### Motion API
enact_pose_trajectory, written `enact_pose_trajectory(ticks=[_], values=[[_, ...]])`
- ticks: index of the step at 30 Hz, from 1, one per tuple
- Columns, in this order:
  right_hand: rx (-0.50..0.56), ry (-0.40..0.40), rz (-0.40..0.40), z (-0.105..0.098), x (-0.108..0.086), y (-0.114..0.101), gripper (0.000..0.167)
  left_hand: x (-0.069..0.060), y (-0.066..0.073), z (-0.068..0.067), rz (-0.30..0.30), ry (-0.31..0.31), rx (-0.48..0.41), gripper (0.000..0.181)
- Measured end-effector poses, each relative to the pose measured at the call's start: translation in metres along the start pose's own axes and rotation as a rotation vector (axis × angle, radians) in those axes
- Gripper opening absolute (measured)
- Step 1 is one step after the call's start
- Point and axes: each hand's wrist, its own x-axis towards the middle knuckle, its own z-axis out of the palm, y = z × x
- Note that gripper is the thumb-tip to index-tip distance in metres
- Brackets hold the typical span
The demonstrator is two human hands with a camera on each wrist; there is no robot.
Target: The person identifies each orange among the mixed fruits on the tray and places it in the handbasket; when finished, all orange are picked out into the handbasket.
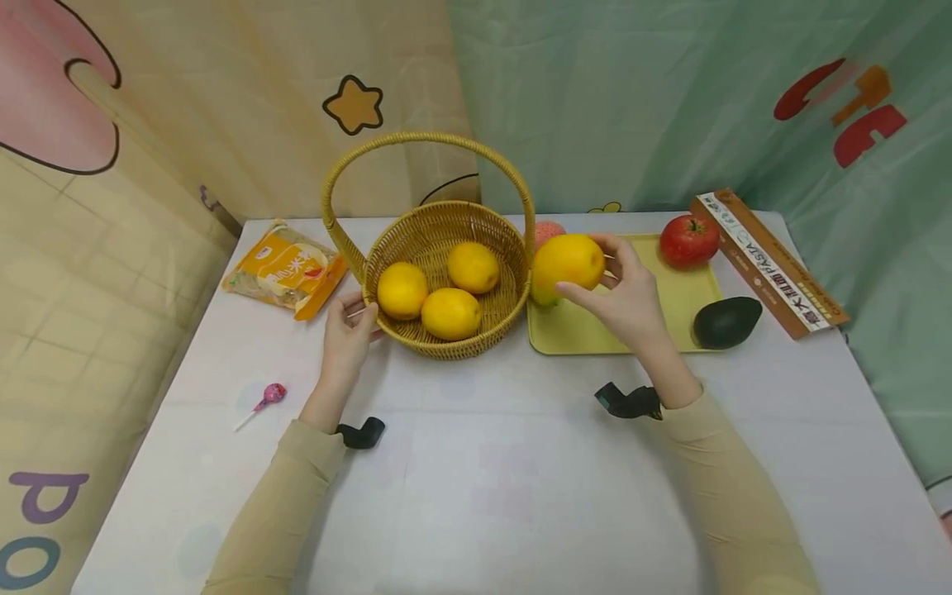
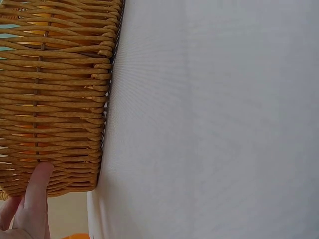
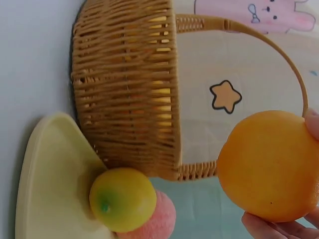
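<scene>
My left hand (image 1: 348, 335) holds the left side of the wicker basket (image 1: 446, 350), thumb at the rim. In the left wrist view, a fingertip (image 2: 42, 172) rests against the woven outer wall. Inside the basket lie three yellow-orange round fruits (image 1: 402, 290). Fingers and thumb of my right hand (image 1: 632, 293) grip an orange (image 1: 571, 259), raised just right of the basket rim. Below it a lemon (image 3: 122, 199) with a green end sits on the yellow tray (image 1: 595, 335). A pink peach-like fruit (image 1: 549, 231) is partly hidden behind the orange.
A red tomato-like fruit (image 1: 688, 241) and a dark green avocado (image 1: 727, 322) are at the tray's right side. Beyond them lies a long pasta box (image 1: 769, 263). On the left are an orange snack packet (image 1: 286, 268) and a pink lollipop (image 1: 273, 393). The basket's tall handle (image 1: 427, 137) arches upward.
</scene>
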Motion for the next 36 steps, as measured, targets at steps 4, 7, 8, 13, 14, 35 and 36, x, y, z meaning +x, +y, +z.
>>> enact_pose_trajectory(ticks=[4,7,8,13,14,35,36], values=[[0.023,-0.051,-0.040,0.022,0.004,-0.003,0.074,-0.001,0.001,0.000,0.005,0.000,0.001,0.048],[0.020,-0.094,-0.056,0.036,0.007,-0.005,0.075,-0.001,0.000,0.000,0.009,-0.002,0.002,0.048],[0.012,-0.109,-0.064,0.041,0.008,-0.005,0.075,-0.001,0.000,0.000,0.010,-0.003,0.005,0.048],[-0.077,-0.157,-0.107,0.061,0.010,-0.006,0.077,0.000,-0.001,-0.001,0.006,-0.008,0.011,0.048],[-0.096,-0.162,-0.116,0.064,0.010,-0.007,0.078,0.000,-0.001,-0.001,0.005,-0.009,0.011,0.049],[-0.500,-0.255,-0.181,0.097,0.021,-0.009,0.077,-0.001,0.001,0.000,0.011,0.006,0.007,0.048],[-0.506,-0.258,-0.184,0.099,0.021,-0.007,0.077,-0.001,0.001,0.000,0.007,0.004,0.009,0.048]])
